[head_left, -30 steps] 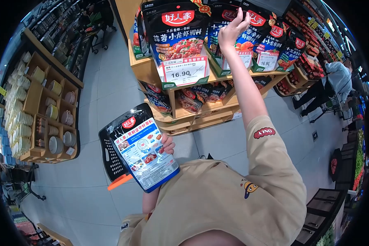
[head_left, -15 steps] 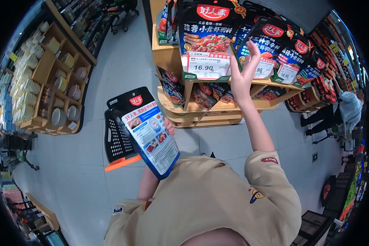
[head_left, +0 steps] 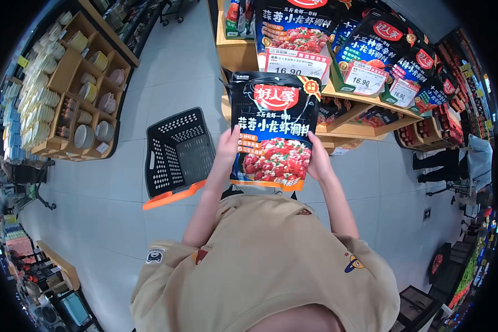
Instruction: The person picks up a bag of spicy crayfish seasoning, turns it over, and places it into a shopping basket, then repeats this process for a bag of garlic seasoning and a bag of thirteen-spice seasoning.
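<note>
A seasoning pouch (head_left: 274, 130), dark blue with a red logo and a picture of red crayfish, is held upright with its front showing. My left hand (head_left: 227, 148) grips its left edge, the thumb lying on the front. At the opposite edge my right hand (head_left: 318, 157) is closed on the same pouch; the fingers of both hands are mostly hidden behind it. Beyond the pouch, similar pouches (head_left: 373, 41) stand on a wooden shelf (head_left: 337, 88) behind price cards (head_left: 365, 77).
A black shopping basket (head_left: 177, 149) with an orange handle stands on the floor to the left. Farther left is a wooden rack (head_left: 61, 108) of bowls and cups. Another person (head_left: 476, 160) is at the far right beside a cart.
The pouch has swung from the left to the centre, and its front now shows instead of its back. My right hand has come down from the shelf and taken hold of it.
</note>
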`<state>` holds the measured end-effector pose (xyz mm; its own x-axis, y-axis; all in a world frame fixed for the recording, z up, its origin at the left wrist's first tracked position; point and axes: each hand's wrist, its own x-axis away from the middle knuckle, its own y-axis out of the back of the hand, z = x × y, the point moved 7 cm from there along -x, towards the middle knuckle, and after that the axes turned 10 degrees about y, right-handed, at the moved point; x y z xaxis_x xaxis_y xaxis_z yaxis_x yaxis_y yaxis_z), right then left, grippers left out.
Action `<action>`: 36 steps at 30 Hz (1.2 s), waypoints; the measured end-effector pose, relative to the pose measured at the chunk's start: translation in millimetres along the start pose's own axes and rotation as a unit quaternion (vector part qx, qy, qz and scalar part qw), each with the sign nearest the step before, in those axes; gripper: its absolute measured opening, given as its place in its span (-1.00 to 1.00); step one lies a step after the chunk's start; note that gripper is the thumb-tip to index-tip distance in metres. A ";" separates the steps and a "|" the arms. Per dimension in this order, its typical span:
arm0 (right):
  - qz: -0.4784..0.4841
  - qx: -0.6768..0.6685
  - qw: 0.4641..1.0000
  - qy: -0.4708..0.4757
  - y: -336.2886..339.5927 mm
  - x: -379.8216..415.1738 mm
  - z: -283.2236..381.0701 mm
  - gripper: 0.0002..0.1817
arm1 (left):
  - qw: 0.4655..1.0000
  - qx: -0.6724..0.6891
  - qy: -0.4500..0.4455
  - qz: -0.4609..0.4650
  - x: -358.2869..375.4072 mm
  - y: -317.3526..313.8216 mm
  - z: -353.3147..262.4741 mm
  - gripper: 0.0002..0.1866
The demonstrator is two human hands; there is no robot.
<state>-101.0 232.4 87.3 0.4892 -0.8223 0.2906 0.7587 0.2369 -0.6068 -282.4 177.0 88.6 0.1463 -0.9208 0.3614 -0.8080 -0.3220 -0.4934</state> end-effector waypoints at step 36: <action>-0.077 -0.027 0.978 0.194 72.8 57.5 39.8 -0.55 | 0.897 -0.322 -0.284 0.106 -172.6 -110.0 -191.4 -0.74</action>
<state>-0.5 223.0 89.2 0.1629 -0.9830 0.0849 0.7814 0.0759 -0.6194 -328.0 413.5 231.8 0.0697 -0.9686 -0.2386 -0.9874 -0.1010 0.1215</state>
